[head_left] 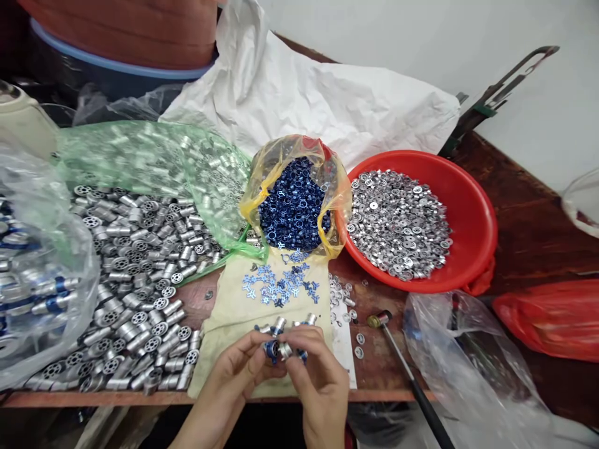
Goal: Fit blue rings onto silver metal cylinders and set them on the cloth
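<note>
My left hand (239, 366) is closed on a small metal cylinder with a blue ring (270, 350). Thumb and fingers of my right hand (319, 369) pinch a small silver metal part (285, 350) right beside it; whether the two pieces touch I cannot tell. Just beyond my fingertips, more silver cylinders (279, 324) with blue bits lie on the beige cloth (219, 337), partly hidden by the hands. Farther back on that cloth are scattered blue three-armed pieces (276, 284).
Silver cylinders (135, 274) are heaped at left, near a green bag (140, 149). A yellowish bag (269, 168) holds blue rings. Silver discs fill part of a red basin (480, 218). A hammer (405, 362) overhangs the table's front edge (116, 399), beside clear plastic (472, 349).
</note>
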Tool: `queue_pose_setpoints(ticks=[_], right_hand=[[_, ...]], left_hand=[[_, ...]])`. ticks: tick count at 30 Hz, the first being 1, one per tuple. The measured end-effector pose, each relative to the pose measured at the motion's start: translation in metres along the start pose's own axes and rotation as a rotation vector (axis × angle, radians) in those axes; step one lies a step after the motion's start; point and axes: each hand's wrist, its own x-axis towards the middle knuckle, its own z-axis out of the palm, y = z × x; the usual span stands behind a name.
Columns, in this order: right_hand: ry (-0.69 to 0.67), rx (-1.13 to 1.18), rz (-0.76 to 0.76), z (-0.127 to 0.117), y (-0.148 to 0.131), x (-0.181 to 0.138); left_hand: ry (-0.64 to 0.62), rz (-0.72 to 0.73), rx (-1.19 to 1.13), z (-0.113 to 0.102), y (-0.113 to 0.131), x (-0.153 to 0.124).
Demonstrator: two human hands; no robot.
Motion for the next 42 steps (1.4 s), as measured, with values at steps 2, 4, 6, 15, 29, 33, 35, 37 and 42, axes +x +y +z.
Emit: queue_pose_setpoints(ticks=[2, 4, 6, 15, 29, 33, 35, 37, 42], right_hand=[[0.001, 0.018, 0.015, 0.006, 0.000, -0.001], [0.014, 0.038, 0.049, 0.008, 0.002, -0.002], [0.021, 0.067, 0.077, 0.009, 0.004, -0.003], [-0.042, -0.012, -0.018, 0.003, 0.008, -0.001], [-0.392, 0.224, 0.359, -0.004, -0.008, -0.010], [-0.236, -0.094, 0.073, -0.001, -0.004, -0.012], [-0.145, -0.395, -0.154, -0.002, -0.005, -0.015], [-0.194, -0.607, -0.282, -0.009, -0.005, -0.018], [-0.187, -0.883, -0.123, -0.060, 0.018, -0.003]], left_hand=[[-0.004, 0.000, -0.019, 0.000, -0.001, 0.000], [-0.003, 0.009, -0.032, -0.001, -0.002, 0.001], [-0.012, 0.019, -0.037, -0.002, -0.002, 0.001], [-0.055, -0.012, -0.031, -0.003, -0.004, 0.002], [-0.059, 0.332, 0.662, -0.022, -0.001, -0.009], [0.070, 0.293, 0.666, -0.021, -0.001, -0.016], [0.055, 0.179, 0.593, -0.021, -0.003, -0.018], [-0.028, 0.061, 0.504, -0.022, -0.006, -0.016], [-0.002, 0.051, 0.379, -0.024, -0.011, -0.005]])
